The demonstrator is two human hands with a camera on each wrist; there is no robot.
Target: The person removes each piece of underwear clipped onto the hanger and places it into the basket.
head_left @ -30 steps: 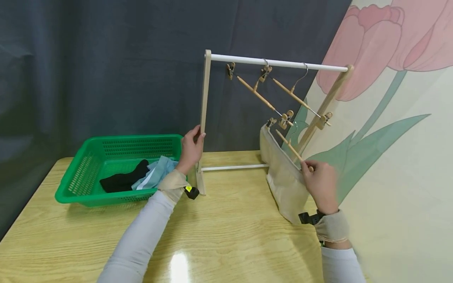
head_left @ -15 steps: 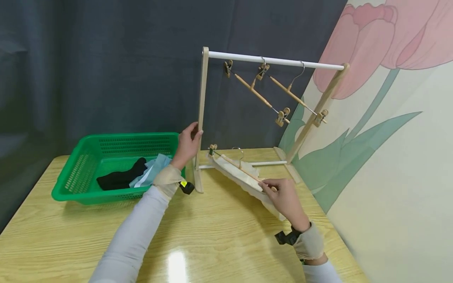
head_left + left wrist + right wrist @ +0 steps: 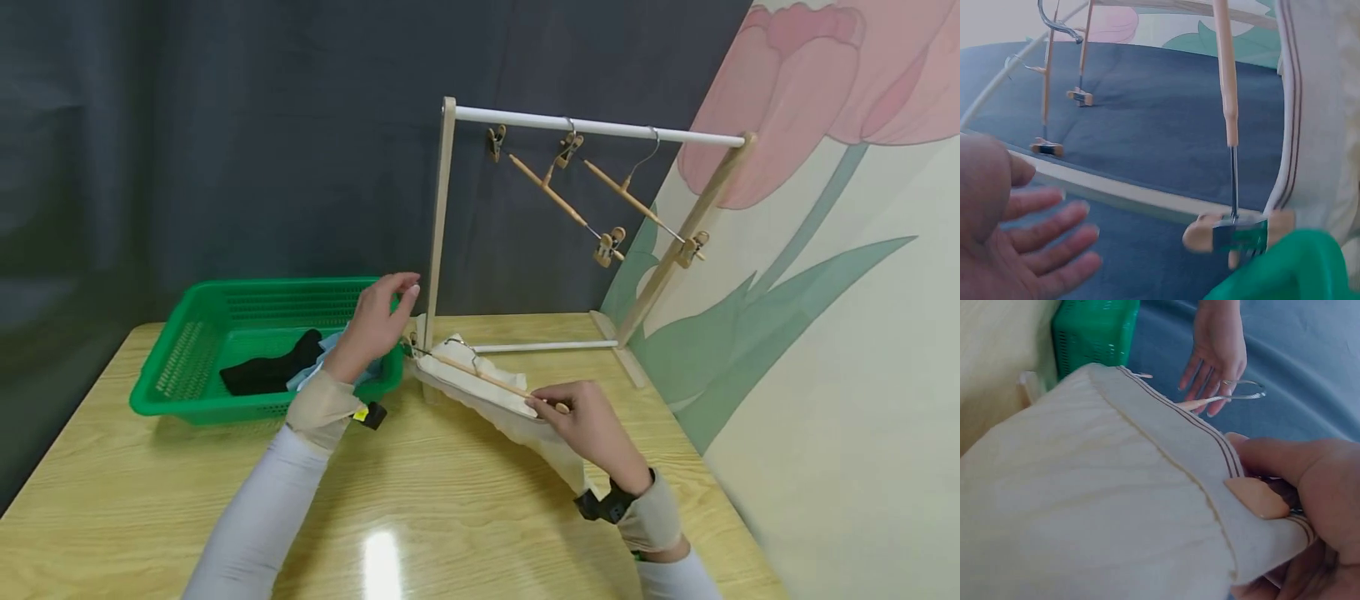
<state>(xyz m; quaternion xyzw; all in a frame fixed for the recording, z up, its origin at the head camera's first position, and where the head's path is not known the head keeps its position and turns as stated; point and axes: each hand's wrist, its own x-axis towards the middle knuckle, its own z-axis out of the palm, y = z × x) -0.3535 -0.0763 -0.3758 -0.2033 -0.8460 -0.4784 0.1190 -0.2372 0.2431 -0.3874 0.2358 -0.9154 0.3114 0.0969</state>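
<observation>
My right hand [image 3: 592,425] grips the near end of a wooden clip hanger [image 3: 487,379], at its clip [image 3: 1260,497]. From this hanger hangs a cream garment [image 3: 555,454] whose top band has thin brown stripes [image 3: 1185,419]. The hanger's far clip [image 3: 1235,234] is by the green basket's corner and the rack's left post [image 3: 441,225]. Its metal hook [image 3: 1241,395] points up, off the rail. My left hand [image 3: 375,325] is held above the basket's right end, beside the post, with fingers extended and nothing in them.
Two bare clip hangers [image 3: 551,193] hang from the white top rail [image 3: 517,121] of the wooden rack. In the green basket [image 3: 195,333] lie a black cloth [image 3: 270,371] and a light blue one. A dark curtain stands behind, a painted wall at right.
My right hand has brought the hanger and garment leftward from the rack's right side, lowering and turning them. My left hand has let go of the left post and moved a little left.
</observation>
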